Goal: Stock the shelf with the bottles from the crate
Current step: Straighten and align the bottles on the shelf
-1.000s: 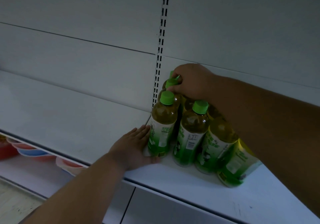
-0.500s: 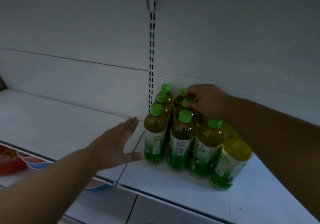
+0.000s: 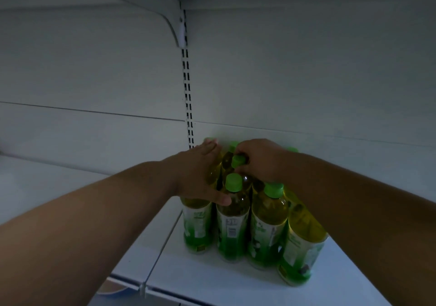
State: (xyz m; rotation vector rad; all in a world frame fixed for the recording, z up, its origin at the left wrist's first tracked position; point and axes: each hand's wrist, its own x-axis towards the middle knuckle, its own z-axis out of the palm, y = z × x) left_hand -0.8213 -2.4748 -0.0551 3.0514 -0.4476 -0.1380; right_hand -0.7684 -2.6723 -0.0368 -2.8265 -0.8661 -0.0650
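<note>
Several tea bottles with green caps and green labels stand in a tight cluster on the white shelf (image 3: 207, 279). My left hand (image 3: 200, 173) lies flat over the tops of the left column, fingers straight toward the back wall, and its thumb touches the front middle bottle (image 3: 232, 225). My right hand (image 3: 259, 161) curls round the cap and neck of a second-row bottle (image 3: 238, 161). The front right bottle (image 3: 299, 246) leans outward to the right. The crate is out of view.
A slotted upright (image 3: 187, 93) runs down the back wall just left of the bottles, with a bracket (image 3: 179, 31) carrying the shelf above. A seam (image 3: 162, 242) splits the shelf into panels. A coloured item (image 3: 113, 289) shows on the shelf below.
My left hand rose from beside the bottles and now lies over the left column. My right hand stays on a rear bottle's cap. The view has tilted upward.
</note>
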